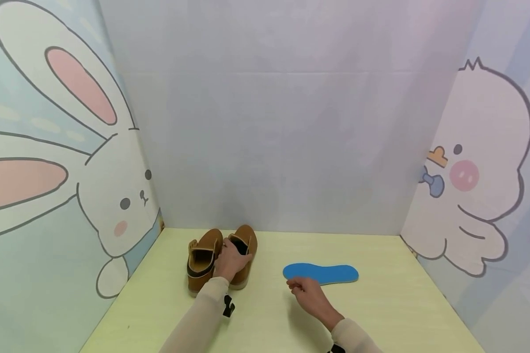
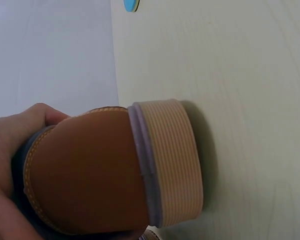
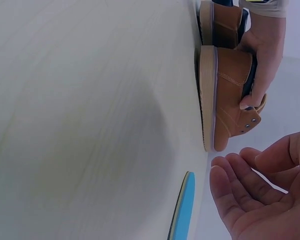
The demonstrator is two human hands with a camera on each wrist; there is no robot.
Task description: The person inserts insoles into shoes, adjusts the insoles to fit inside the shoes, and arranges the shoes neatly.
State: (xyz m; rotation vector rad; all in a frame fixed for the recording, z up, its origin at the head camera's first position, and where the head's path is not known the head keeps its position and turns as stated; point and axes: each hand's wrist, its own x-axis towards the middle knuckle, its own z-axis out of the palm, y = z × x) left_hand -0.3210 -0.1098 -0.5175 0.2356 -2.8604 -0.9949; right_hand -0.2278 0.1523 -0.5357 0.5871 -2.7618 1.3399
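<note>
Two brown shoes stand side by side on the left of the table. My left hand (image 1: 229, 261) grips the right-hand shoe (image 1: 247, 234) at its ankle opening, thumb over the near edge; the left wrist view shows its brown heel (image 2: 87, 175) and ribbed tan sole close up. The other shoe (image 1: 198, 283) sits to the left, right beside that hand. A blue insole (image 1: 335, 274) lies flat right of the shoes. Just in front of its left end hovers my right hand (image 1: 310, 298), fingers loosely curled with nothing between them, as the right wrist view shows.
The pale wood-look table (image 1: 265, 318) is bounded by a grey back wall (image 1: 282, 147). A side panel with a rabbit drawing (image 1: 115, 206) stands on the left, and one with a white chick drawing (image 1: 481, 196) on the right.
</note>
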